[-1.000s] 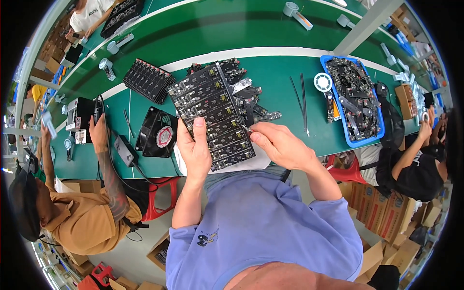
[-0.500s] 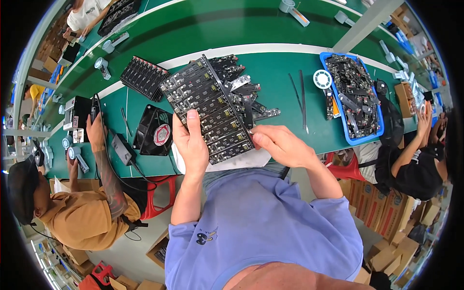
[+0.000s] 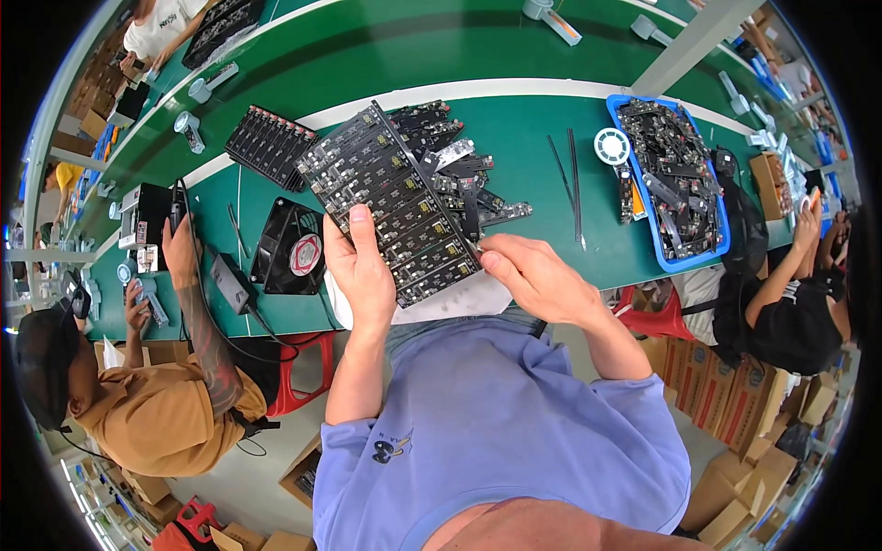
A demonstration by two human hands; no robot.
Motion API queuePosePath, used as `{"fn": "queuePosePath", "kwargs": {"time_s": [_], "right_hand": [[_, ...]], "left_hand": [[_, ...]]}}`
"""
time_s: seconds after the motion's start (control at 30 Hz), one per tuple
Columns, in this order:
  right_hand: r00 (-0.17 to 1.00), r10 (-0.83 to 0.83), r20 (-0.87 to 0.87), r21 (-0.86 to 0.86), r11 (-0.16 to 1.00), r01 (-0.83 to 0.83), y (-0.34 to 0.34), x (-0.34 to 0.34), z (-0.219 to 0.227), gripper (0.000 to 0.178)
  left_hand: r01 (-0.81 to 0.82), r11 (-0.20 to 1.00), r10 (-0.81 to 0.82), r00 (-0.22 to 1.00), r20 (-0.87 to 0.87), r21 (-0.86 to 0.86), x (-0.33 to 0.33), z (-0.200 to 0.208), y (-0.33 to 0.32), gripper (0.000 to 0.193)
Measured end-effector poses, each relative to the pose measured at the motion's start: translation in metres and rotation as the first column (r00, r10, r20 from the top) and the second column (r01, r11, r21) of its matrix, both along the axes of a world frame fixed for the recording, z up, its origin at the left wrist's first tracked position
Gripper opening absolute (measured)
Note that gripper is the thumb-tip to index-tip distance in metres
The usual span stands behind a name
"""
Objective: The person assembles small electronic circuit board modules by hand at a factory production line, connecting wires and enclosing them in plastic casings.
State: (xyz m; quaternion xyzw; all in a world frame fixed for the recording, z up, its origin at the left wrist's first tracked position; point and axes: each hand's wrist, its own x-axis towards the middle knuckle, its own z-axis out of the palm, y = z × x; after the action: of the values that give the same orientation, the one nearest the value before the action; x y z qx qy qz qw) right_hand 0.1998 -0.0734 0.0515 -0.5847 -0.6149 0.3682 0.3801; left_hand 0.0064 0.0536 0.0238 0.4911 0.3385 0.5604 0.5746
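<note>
My left hand (image 3: pixel 365 275) grips a black circuit board panel (image 3: pixel 386 202) by its lower left side, thumb lying over the top face. The panel is tilted above the bench and made of several narrow boards joined side by side, with silver connectors along the left. At the panel's lower right edge, my right hand (image 3: pixel 533 275) is closed with thumb and fingertips pinching the corner; its fingertips are partly hidden. Behind the panel lies a pile of loose narrow circuit boards (image 3: pixel 469 188). A white cloth or pad (image 3: pixel 459 308) rests at the bench edge below it.
A stack of panels (image 3: pixel 266 142) and a black fan (image 3: pixel 292 248) sit to the left. Dark thin strips (image 3: pixel 576 188) lie to the right, before a blue bin (image 3: pixel 663 262) full of boards and a white solder reel (image 3: pixel 611 147). Co-workers sit on both sides.
The panel has shifted slightly left and upward with my left hand. A reddish bit by my right thumb at the panel's corner no longer shows. My right hand stays almost in place.
</note>
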Motion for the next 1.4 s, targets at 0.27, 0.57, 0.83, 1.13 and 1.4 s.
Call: {"fn": "queuePosePath", "kwargs": {"time_s": [0.27,0.57,0.83,1.13,1.4], "right_hand": [[0.960,-0.057,0.272,0.102,0.994,0.030,-0.001,0.002,0.002,0.034],[0.960,-0.035,0.277,0.056,0.998,0.021,0.000,0.001,0.002,0.032],[0.881,0.055,-0.470,-0.116,0.986,-0.123,-0.008,-0.002,-0.011,0.038],[0.908,-0.352,0.228,-0.176,0.902,0.394,-0.037,0.041,0.015,0.044],[0.486,-0.343,0.804,-0.008,0.811,0.585,-0.069,0.060,-0.018,0.048]], "left_hand": [[0.008,0.999,-0.007,0.999,-0.039,0.036,0.000,0.002,0.000,0.031],[-0.007,0.999,0.009,0.999,-0.048,0.051,0.001,-0.001,0.000,0.029],[0.064,0.995,-0.060,0.996,0.061,-0.076,0.010,0.001,-0.005,0.027],[0.099,0.988,-0.097,0.995,0.022,-0.120,-0.005,0.000,0.003,0.030],[0.348,0.933,-0.360,0.912,-0.196,-0.097,-0.006,0.005,-0.005,0.046]]}}
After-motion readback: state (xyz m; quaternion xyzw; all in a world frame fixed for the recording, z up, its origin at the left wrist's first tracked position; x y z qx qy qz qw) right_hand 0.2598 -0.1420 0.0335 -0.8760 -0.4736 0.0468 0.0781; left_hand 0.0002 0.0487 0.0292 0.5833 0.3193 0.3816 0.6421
